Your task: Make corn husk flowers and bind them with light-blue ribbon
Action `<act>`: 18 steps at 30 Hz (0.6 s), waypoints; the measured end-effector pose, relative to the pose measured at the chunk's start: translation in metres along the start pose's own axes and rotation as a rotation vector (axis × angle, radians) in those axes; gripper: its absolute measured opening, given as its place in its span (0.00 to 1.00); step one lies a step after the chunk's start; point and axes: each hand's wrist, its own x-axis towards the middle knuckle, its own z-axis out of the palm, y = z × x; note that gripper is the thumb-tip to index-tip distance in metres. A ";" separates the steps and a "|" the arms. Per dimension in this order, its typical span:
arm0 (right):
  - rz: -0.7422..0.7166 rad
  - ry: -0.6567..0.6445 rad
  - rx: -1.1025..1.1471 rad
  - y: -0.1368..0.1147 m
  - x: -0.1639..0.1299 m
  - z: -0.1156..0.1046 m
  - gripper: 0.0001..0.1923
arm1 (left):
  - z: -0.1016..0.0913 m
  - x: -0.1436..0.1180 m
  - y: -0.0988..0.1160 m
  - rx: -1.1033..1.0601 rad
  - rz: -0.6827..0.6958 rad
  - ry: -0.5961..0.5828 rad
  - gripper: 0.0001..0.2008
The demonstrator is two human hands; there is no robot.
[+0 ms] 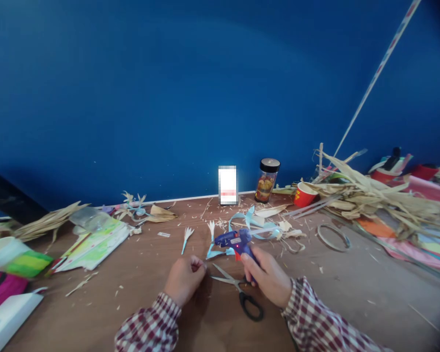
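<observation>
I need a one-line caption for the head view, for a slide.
Right hand grips a blue glue gun above scissors; left hand pinches a small piece on the wooden table.

Right hand (pixel 267 278) grips blue glue gun (pixel 236 241); left hand (pixel 184 278) fisted beside scissors (pixel 238 291).

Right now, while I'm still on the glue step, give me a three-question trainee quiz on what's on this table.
1. True or false: the right hand grips the blue glue gun.
2. What lies on the table between the two hands? A) scissors B) a knife C) a ruler
3. Fill in: the jar by the wall has a ____ lid.

Key:
1. True
2. A, the scissors, black-handled, blades open
3. Black

The left hand is closed in a fist, pinching something small.
</observation>
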 end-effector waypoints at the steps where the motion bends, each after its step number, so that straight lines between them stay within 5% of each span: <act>1: 0.010 -0.009 -0.002 0.001 0.000 0.001 0.17 | 0.002 0.001 -0.001 -0.012 -0.014 -0.016 0.09; 18: 0.052 -0.041 -0.133 0.010 0.002 0.015 0.23 | 0.006 -0.002 0.000 0.087 0.090 0.019 0.09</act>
